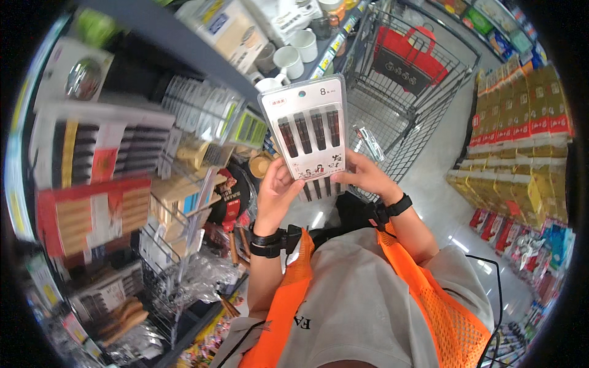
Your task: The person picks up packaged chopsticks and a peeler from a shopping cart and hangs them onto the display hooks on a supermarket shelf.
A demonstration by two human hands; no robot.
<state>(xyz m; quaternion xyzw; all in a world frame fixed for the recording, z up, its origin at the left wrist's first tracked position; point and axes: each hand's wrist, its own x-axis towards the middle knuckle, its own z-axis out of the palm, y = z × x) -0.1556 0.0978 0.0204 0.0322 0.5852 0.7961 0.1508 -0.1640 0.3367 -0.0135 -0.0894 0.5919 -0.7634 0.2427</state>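
Both hands hold a blister pack of chopsticks [309, 138], its printed front facing up. My left hand [278, 195] grips the lower left edge, thumb on the front. At the lower right edge, my right hand [366, 174] pinches the pack, also with the thumb on top. Dark patterned chopstick ends show through the clear plastic windows, and thin dark tips show below the card. Just beyond the pack, white mugs [289, 62] stand on a shelf. A wire shopping cart [414, 106] is close by on the right, with a small clear-wrapped package [369, 143] inside.
Shelving on the left holds boxed chopsticks or similar utensils [99, 214], wire racks [158, 257] and plastic-wrapped goods [202, 276]. A red bag-like item [409, 57] is at the cart's far end. Stacked yellow and red packages [515, 152] line the aisle's right side.
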